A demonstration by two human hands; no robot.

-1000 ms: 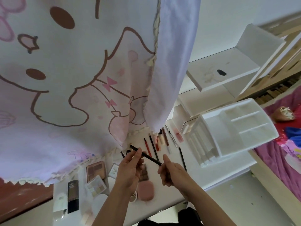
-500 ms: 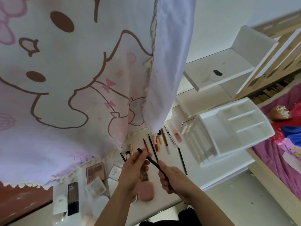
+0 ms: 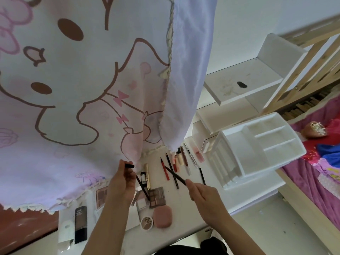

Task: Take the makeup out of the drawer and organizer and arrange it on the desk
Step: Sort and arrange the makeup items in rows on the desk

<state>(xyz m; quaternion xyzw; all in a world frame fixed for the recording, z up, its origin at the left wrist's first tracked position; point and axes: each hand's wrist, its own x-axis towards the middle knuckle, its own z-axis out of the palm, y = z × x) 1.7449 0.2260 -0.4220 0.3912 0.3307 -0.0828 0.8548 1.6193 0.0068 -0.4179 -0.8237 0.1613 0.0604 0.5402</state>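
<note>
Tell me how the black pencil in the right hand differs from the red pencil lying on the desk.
The black pencil is dark, while the red pencil is bright red. The black pencil is held above the desk by the right hand; the red pencil lies flat, untouched. The black pencil slants across the row; the red pencil lines up with its neighbours. Both are slim makeup sticks.

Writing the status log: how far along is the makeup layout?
Mostly done: the white organizer shows bare compartments, and pencils, palettes and compacts lie in rows on the desk. In hand: the right hand holds a dark pencil, the left hand its cap. Left: cap it, place it. No drawer interior is visible.
</note>
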